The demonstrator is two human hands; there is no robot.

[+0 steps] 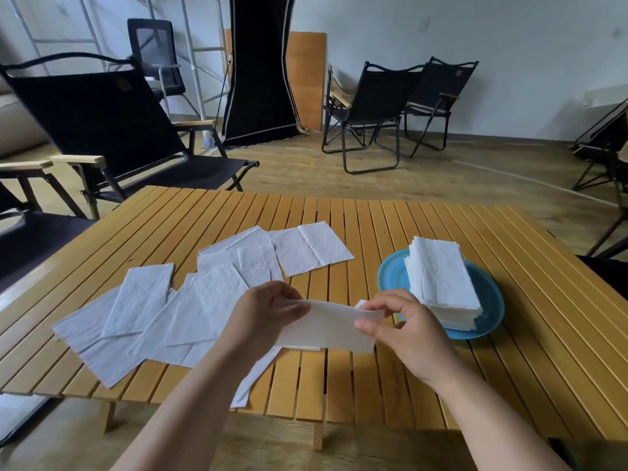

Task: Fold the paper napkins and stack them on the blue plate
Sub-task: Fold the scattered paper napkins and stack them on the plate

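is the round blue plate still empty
No, a tall stack of folded white paper napkins already sits on the round blue plate.

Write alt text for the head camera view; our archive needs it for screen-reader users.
A person's left hand and right hand pinch the two ends of a white paper napkin above a slatted wooden table. A stack of folded napkins sits on a round blue plate to the right; loose unfolded napkins lie spread to the left.

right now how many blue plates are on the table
1. The blue plate sits on the right side of the slatted wooden table, under the stack of folded napkins.
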